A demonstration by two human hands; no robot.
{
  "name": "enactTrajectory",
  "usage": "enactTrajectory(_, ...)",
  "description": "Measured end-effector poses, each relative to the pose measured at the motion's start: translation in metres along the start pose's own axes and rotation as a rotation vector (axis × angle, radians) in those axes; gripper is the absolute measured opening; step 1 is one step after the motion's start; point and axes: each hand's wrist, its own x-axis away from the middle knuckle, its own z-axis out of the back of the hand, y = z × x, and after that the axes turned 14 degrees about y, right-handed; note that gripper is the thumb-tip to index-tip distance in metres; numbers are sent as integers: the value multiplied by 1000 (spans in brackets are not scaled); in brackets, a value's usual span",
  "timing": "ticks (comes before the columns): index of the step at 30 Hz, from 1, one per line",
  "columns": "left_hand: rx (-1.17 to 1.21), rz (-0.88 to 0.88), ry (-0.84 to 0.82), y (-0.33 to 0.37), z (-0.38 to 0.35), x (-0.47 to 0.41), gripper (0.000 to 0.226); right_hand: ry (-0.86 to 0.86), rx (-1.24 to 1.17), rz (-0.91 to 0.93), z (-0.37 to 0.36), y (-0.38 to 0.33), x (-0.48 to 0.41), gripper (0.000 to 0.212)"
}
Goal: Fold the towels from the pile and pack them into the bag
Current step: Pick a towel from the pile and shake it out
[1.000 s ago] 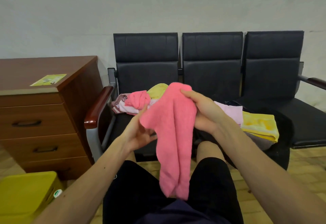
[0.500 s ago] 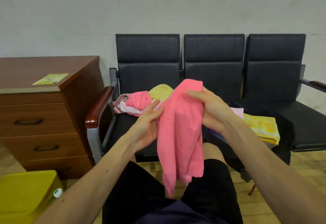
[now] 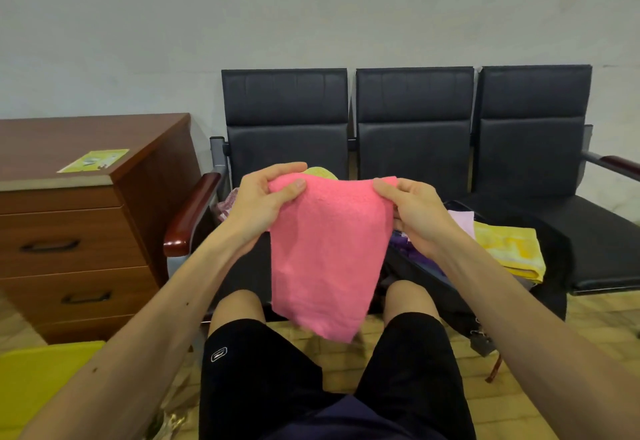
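A pink towel [image 3: 329, 252] hangs spread flat in front of me, above my knees. My left hand [image 3: 263, 204] pinches its top left corner and my right hand [image 3: 415, 214] pinches its top right corner. Behind it, on the left chair seat, only a yellow edge [image 3: 320, 173] and a pinkish bit [image 3: 227, 204] of the towel pile show. A black bag [image 3: 550, 242] sits on the middle seat with a folded yellow towel [image 3: 507, 249], a pale pink one [image 3: 462, 219] and something purple [image 3: 412, 252] in it.
Three joined black chairs [image 3: 415, 134] stand against the wall, with wooden armrests [image 3: 192, 214]. A brown drawer cabinet [image 3: 79, 231] stands at the left. A yellow object [image 3: 38, 374] lies at the lower left. My legs in black shorts [image 3: 263, 380] fill the foreground.
The pink towel, bunched and hanging narrow before, is now opened out wide. My hands have moved apart to its two top corners and risen slightly.
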Motion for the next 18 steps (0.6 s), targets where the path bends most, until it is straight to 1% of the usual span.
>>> enactTrajectory(2, -47, -11, -10, 3, 5, -8, 27, 13, 28, 38, -2, -3, -3, 19)
enactTrajectory(5, -171, -66, -29, 3, 13, -20, 31, -6, 15, 111, -4, -9, -5, 38)
enactTrajectory(6, -217, -87, -31, 3, 16, -24, 31, -3, 46, 151, -4, -10, -6, 43)
enactTrajectory(8, -284, -104, -50, 0, 22, -31, 32, -2, 170, 260, -3, -13, -10, 50)
enactTrajectory(11, -368, -100, -130, -2, 26, -36, 33, -33, 387, 451, -2, -16, -15, 59)
enactTrajectory(14, -420, -116, -155, -5, 24, -37, 31, -28, 546, 577, 0, -16, -19, 42)
enactTrajectory(18, -526, -191, -131, -10, 22, -36, 29, -22, 603, 609, 2, -11, -23, 27)
